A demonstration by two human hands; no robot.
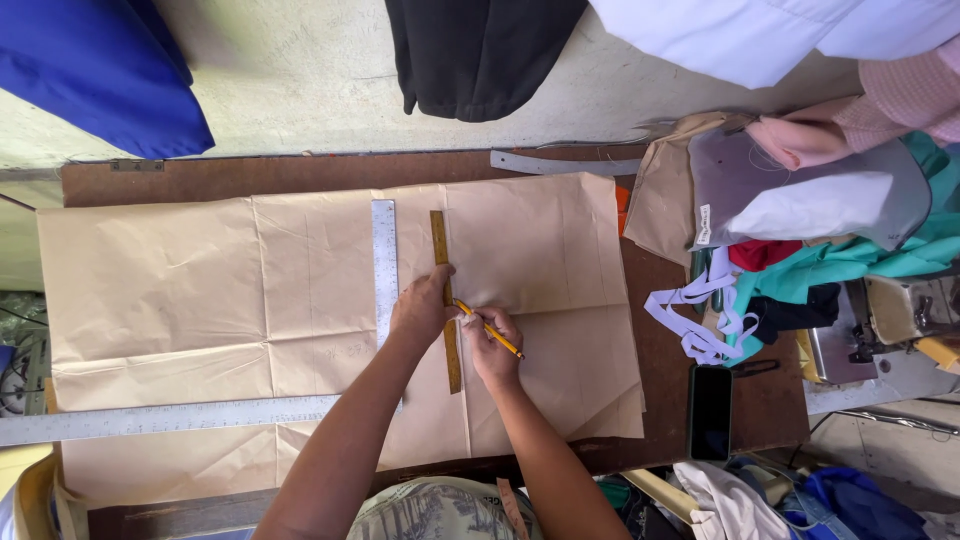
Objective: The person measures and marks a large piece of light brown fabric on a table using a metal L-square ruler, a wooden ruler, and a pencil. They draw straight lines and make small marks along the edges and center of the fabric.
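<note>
- Dark brown tabletop (720,300), worn and matte, stands against a pale plastered wall from which blue, black and white garments hang; all of these are cut off by the upper frame edge.
- Large sheet of tan pattern paper (180,290) covers most of the tabletop; it is creased into rectangular fold panels and lies flat, with further layers showing at its right lower corner.
- Metal L-square (384,260), grey and graduated, lies on the paper; one limb runs upward, the other runs left along the lower paper and off the frame.
- Narrow wooden ruler (440,240), yellow-brown, lies upright on the paper just beside the metal limb.
- Left hand (425,305) presses flat on the wooden ruler, fingers spread and not gripping.
- Right hand (492,345) is closed around a yellow pencil (490,330), tip against the ruler edge; the tip itself is too small to make out.
- Pencil marks on the paper near the left wrist are faint and illegible.
- Black phone (710,410) lies face up at the tabletop's right.
- Heaped fabrics, white straps and a grey curved template crowd the right side, overlapping one another; a sewing machine is partly cut off.
</note>
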